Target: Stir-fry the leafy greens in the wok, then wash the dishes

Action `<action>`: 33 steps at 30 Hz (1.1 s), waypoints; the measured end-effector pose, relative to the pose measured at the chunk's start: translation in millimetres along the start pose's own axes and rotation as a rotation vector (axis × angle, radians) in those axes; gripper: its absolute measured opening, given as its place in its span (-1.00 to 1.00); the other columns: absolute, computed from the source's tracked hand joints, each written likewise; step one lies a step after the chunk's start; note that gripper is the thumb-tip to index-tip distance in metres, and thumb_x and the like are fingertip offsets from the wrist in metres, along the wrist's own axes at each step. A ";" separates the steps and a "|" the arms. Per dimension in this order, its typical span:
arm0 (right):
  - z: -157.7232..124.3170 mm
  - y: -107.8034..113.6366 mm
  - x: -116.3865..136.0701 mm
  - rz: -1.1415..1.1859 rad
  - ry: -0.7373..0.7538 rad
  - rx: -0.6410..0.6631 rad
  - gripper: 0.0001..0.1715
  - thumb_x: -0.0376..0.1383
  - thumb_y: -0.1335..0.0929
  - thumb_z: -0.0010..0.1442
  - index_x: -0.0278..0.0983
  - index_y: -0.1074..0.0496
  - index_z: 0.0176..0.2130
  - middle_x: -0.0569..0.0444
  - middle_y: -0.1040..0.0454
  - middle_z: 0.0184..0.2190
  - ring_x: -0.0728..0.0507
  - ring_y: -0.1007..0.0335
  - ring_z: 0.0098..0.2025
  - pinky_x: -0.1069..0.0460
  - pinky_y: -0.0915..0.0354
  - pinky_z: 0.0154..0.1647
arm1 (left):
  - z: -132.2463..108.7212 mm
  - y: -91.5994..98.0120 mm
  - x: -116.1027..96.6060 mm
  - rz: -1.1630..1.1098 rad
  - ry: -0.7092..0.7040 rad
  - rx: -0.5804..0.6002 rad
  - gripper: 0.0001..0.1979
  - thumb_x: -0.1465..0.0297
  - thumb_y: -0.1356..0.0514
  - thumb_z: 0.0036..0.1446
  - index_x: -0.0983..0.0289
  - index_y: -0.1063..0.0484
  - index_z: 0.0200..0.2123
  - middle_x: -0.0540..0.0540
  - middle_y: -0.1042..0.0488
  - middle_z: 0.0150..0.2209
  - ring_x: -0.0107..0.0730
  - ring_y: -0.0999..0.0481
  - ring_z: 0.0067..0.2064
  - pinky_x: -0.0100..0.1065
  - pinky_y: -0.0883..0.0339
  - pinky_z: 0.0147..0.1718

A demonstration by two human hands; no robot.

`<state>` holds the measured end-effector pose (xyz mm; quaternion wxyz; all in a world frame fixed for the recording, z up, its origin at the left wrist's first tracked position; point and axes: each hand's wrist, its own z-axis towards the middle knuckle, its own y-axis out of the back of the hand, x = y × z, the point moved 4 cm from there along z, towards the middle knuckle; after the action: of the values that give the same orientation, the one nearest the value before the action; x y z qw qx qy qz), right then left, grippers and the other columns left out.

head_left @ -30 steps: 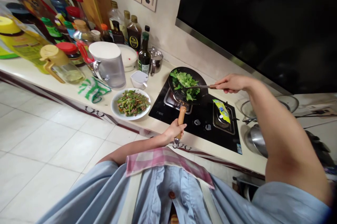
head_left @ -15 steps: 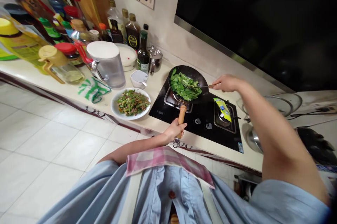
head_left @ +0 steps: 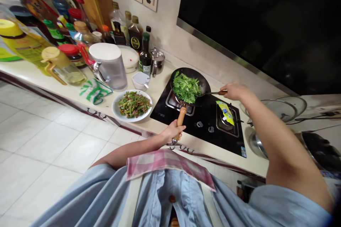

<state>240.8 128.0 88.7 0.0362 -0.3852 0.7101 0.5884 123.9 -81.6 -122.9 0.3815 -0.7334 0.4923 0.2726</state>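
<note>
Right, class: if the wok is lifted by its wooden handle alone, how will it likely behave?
The wok probably feels front-heavy: its bowl, piled with greens, sits beyond the left hand gripping the wooden handle. It may tip sideways, having a rounded bowl. Loose greens would likely slide.

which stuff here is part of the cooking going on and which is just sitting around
In use: wok, greens in it, spatula, hob, left hand on the wok's handle, right hand on the spatula.
Lying about: plate of food, jug, cloth, yellow packet, glass lid, bottles.
</note>
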 end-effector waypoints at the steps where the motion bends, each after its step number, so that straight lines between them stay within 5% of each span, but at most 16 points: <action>1: -5.7 -7.6 2.3 0.012 -0.008 -0.046 -0.55 -0.26 -0.28 0.28 -0.04 -0.54 0.09 -0.08 -0.53 -0.02 -0.25 -0.46 -0.10 -0.01 -0.23 -0.27 | 0.0 1.0 -0.4 0.007 0.000 0.000 -0.75 0.44 -0.17 0.32 0.24 -0.15 -0.02 -0.20 -0.26 -0.61 -0.59 -0.25 -0.68 -0.54 -0.19 -0.63; 6: -37.3 -21.1 -17.2 -0.011 -0.022 -0.223 -0.49 -0.22 -0.17 0.37 0.05 -0.45 0.18 -0.11 -0.54 -0.08 -0.28 -0.48 -0.17 -0.06 -0.22 -0.28 | 5.5 1.7 3.0 -0.010 -0.004 -0.015 -0.75 0.44 -0.19 0.30 0.24 -0.16 -0.04 -0.19 -0.27 -0.60 -0.59 -0.27 -0.67 -0.55 -0.18 -0.63; 11: -12.1 -25.6 -45.2 -0.113 -0.062 -0.218 -0.45 -0.33 -0.18 0.35 -0.07 -0.46 0.20 -0.20 -0.52 -0.03 -0.29 -0.47 -0.12 -0.06 -0.20 -0.26 | 11.3 3.7 9.4 -0.022 -0.004 -0.011 -0.66 0.38 -0.27 0.25 0.23 -0.17 -0.02 -0.18 -0.29 -0.59 -0.57 -0.28 -0.66 -0.53 -0.21 -0.62; 18: 23.5 -33.8 -3.6 -0.148 0.074 -0.328 -0.41 -0.34 -0.13 0.37 -0.01 -0.34 0.28 -0.14 -0.50 -0.06 -0.21 -0.45 -0.16 0.00 -0.15 -0.28 | 14.5 4.3 12.0 -0.032 -0.029 -0.013 -0.62 0.33 -0.30 0.22 0.24 -0.20 -0.02 -0.19 -0.27 -0.60 -0.60 -0.26 -0.67 -0.55 -0.18 -0.64; 26: 28.3 -20.1 -37.7 -0.114 0.045 -0.393 -0.43 -0.30 -0.09 0.41 0.01 -0.35 0.26 -0.13 -0.47 -0.07 -0.22 -0.38 -0.14 0.00 -0.03 -0.33 | 12.0 4.9 10.3 -0.038 -0.017 0.018 -0.56 0.32 -0.32 0.22 0.23 -0.16 0.04 -0.20 -0.28 -0.61 -0.58 -0.29 -0.68 -0.55 -0.21 -0.65; 30: 39.8 -17.4 -6.9 -0.119 0.074 -0.452 -0.42 -0.34 -0.05 0.42 0.01 -0.36 0.23 -0.11 -0.45 -0.04 -0.22 -0.33 -0.05 0.01 -0.01 -0.28 | 10.8 3.6 8.5 -0.017 -0.025 0.025 -0.56 0.34 -0.29 0.25 0.23 -0.14 0.07 -0.20 -0.28 -0.61 -0.58 -0.28 -0.68 -0.54 -0.22 -0.63; 33: 23.3 -15.1 16.8 -0.111 0.205 -0.454 -0.43 -0.34 -0.07 0.42 0.01 -0.35 0.25 -0.10 -0.46 -0.03 -0.20 -0.33 -0.04 0.02 -0.02 -0.26 | 11.4 3.0 9.0 -0.008 -0.033 0.021 -0.59 0.36 -0.26 0.27 0.24 -0.15 0.07 -0.20 -0.28 -0.60 -0.58 -0.28 -0.68 -0.53 -0.22 -0.63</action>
<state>228.5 139.5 60.9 -0.0912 -0.4796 0.5375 0.6876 124.1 -77.4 -137.1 0.3982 -0.7268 0.4858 0.2778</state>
